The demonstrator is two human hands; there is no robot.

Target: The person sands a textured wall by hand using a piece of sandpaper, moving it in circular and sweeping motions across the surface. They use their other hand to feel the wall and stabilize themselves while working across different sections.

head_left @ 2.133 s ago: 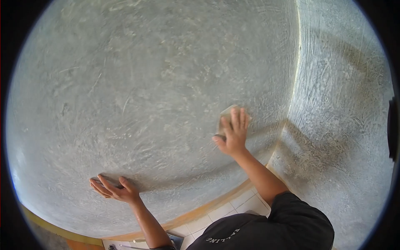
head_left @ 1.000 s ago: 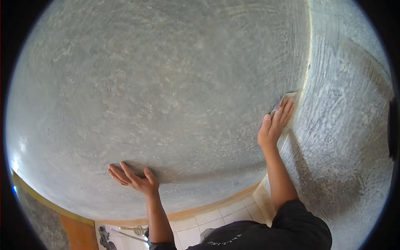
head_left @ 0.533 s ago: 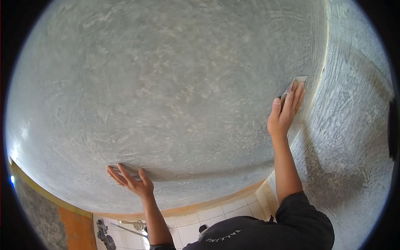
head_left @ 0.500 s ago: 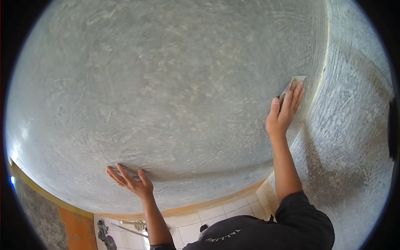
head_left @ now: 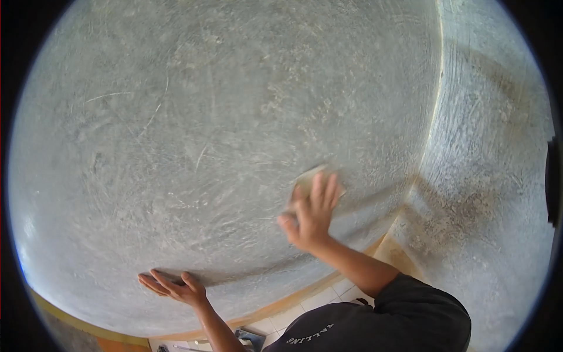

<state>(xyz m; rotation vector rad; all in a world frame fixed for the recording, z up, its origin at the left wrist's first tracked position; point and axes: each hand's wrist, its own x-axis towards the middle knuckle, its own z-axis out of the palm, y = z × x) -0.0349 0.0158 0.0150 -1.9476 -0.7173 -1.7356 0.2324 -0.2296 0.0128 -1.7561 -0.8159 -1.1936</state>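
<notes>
My right hand [head_left: 312, 212], blurred by motion, presses a folded piece of sandpaper [head_left: 303, 179] against the grey plastered wall [head_left: 229, 129]. The pale sheet shows past the fingertips and at both sides of the fingers; its rubbing face is hidden against the wall. Lower on the left, my left hand [head_left: 177, 287] rests on the same wall with its fingers stretched out and thumb apart, holding nothing. Fine scratches and lighter streaks mark the wall's surface.
A second grey wall [head_left: 487, 176] meets this one at a corner on the right. Along the bottom runs an orange-brown band [head_left: 287, 303] above white floor tiles [head_left: 319, 300]. Partly hidden objects [head_left: 251, 338] lie on the floor beside my left forearm.
My right hand has swept the sandpaper left and down from near the corner to the wall's middle. My left hand stays on the wall, appearing lower as the view shifted.
</notes>
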